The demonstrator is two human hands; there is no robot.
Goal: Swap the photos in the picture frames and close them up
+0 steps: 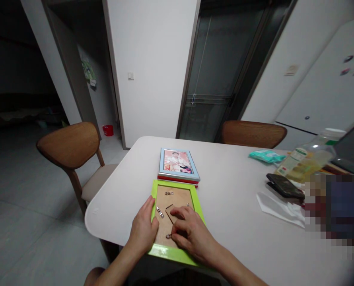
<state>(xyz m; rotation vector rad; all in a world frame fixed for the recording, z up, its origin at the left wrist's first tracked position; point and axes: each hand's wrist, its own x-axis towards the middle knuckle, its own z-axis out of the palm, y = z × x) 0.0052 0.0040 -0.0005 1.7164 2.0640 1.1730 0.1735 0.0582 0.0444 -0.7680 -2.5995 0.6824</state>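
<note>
A lime-green picture frame (172,252) lies face down at the table's near edge, its brown backing board (178,194) showing. Metal clips sit around the board, one near the top (169,193) and one on the left (160,212). My left hand (142,227) grips the frame's left side, fingers along the outer edge and thumb by the board. My right hand (193,234) is over the lower right of the board, its thumb and finger pinched at the bottom clip (168,236). A folding stand outline (169,212) shows partly beneath my right fingers.
Just beyond the frame, a light-blue picture frame (179,174) rests on a red one (195,182). Toward the right of the white table (233,190) are a teal packet (266,156), a black phone-like object (284,186) and a large plastic bottle (310,155). Wooden chairs (72,145) stand around.
</note>
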